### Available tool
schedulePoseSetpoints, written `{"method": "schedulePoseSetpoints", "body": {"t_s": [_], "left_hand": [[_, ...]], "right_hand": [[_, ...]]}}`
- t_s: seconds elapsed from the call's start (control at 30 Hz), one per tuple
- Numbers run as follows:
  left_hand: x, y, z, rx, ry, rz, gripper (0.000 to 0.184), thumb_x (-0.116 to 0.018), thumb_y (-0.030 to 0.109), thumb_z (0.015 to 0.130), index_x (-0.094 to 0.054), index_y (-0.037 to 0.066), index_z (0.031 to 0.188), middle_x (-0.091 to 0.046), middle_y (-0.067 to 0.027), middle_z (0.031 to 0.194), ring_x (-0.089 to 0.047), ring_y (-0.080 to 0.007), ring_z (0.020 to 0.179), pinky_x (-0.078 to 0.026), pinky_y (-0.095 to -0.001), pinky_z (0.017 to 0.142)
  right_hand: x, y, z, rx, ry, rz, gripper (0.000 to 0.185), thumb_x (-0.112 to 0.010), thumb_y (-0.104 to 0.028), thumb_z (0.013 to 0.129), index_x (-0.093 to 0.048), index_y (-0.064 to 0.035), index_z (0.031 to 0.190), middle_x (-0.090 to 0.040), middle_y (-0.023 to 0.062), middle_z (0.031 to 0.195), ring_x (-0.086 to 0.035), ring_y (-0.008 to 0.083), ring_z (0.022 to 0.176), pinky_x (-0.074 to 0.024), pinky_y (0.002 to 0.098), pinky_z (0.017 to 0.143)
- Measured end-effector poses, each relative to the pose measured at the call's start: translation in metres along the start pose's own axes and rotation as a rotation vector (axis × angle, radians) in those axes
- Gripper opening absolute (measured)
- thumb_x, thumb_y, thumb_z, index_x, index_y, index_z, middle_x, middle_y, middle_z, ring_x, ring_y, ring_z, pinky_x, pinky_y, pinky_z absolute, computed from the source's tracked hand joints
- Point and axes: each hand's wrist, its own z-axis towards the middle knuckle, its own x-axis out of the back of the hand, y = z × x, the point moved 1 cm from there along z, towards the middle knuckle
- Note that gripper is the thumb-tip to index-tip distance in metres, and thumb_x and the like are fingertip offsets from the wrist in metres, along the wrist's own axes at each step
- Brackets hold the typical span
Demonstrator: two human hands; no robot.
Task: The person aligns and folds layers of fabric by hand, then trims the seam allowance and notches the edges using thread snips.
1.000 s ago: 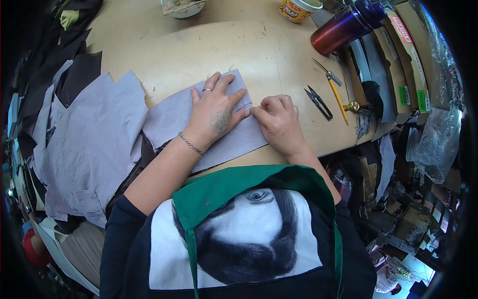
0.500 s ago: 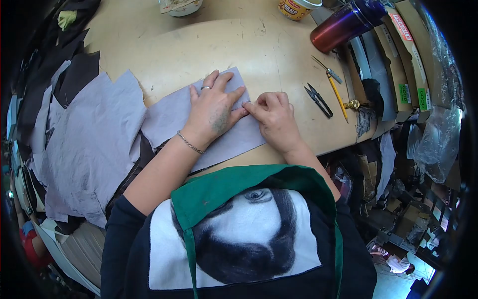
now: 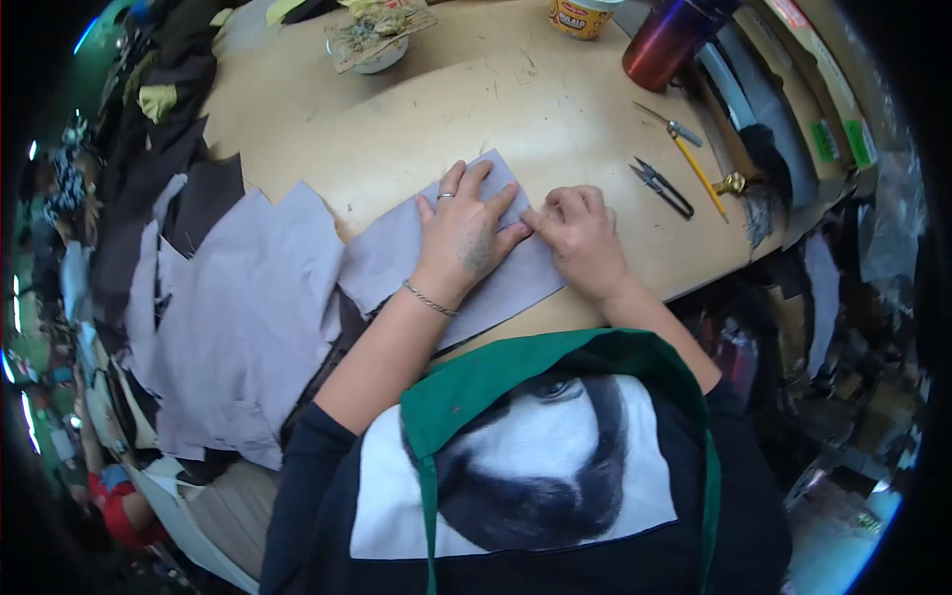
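Observation:
A flat lilac-grey fabric piece lies on the table in front of me, with a straight edge on its right side. My left hand rests on it, palm down and fingers spread, a ring and a bracelet on it. At the right edge of the fabric, my right hand has its fingers curled, with thumb and forefinger pinched on the edge close to my left thumb. The fingertips partly hide what is between them.
More lilac-grey cloth and dark cloth lie to the left. At the right are thread snips, a yellow pencil, a pointed tool and a tumbler. A paper cup and a bowl stand at the back.
The head view has turned left, so everything sits farther right in the picture. Both hands keep nearly the same position on the fabric.

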Motion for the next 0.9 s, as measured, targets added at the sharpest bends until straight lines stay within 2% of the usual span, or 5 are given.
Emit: {"method": "schedulePoseSetpoints", "body": {"t_s": [0.23,0.43,0.63,0.83,0.9], "left_hand": [[0.000,0.001,0.001,-0.021,-0.028,0.030,0.052,-0.072,0.044,0.074,-0.065,0.018,0.118,-0.043,-0.0121,0.138,-0.033,-0.0364,0.131,-0.028,-0.0700,0.094],[-0.003,-0.003,0.003,-0.056,-0.027,0.045,0.052,-0.070,0.045,0.075,-0.063,0.018,0.119,-0.042,-0.0122,0.138,-0.032,-0.0373,0.131,-0.028,-0.0753,0.090],[0.002,-0.003,0.002,-0.067,-0.064,0.047,0.054,-0.070,0.044,0.075,-0.062,0.018,0.121,-0.040,-0.0131,0.140,-0.032,-0.0389,0.131,-0.027,-0.0761,0.090],[0.002,-0.001,0.002,-0.051,-0.072,0.076,0.057,-0.069,0.050,0.075,-0.062,0.018,0.123,-0.041,-0.0162,0.139,-0.032,-0.0374,0.132,-0.028,-0.0717,0.091],[0.002,0.001,0.002,-0.046,-0.079,0.084,0.057,-0.069,0.047,0.076,-0.060,0.016,0.123,-0.040,-0.0154,0.140,-0.031,-0.0381,0.132,-0.028,-0.0736,0.091]], "right_hand": [[-0.006,0.002,-0.006,-0.180,0.117,-0.155,0.020,-0.059,-0.017,0.076,-0.071,-0.0188,0.093,-0.055,0.0011,0.101,-0.048,0.0238,0.103,-0.0434,0.0387,0.075],[-0.003,0.008,-0.007,0.057,0.096,0.034,0.019,-0.060,-0.018,0.076,-0.071,-0.0194,0.090,-0.055,0.0008,0.106,-0.046,0.0226,0.109,-0.0412,0.0378,0.080],[-0.006,0.003,-0.010,-0.095,0.122,-0.142,0.014,-0.057,-0.017,0.076,-0.069,-0.0199,0.082,-0.054,0.0005,0.109,-0.043,0.0220,0.114,-0.0387,0.0379,0.084],[-0.007,0.004,-0.009,0.069,0.264,-0.161,0.010,-0.056,-0.015,0.076,-0.066,-0.0177,0.077,-0.054,0.0005,0.107,-0.044,0.0229,0.114,-0.0390,0.0369,0.084],[-0.005,0.004,-0.009,0.016,0.155,-0.107,0.010,-0.056,-0.016,0.076,-0.065,-0.0169,0.078,-0.054,0.0009,0.107,-0.045,0.0229,0.113,-0.0396,0.0368,0.085]]}}
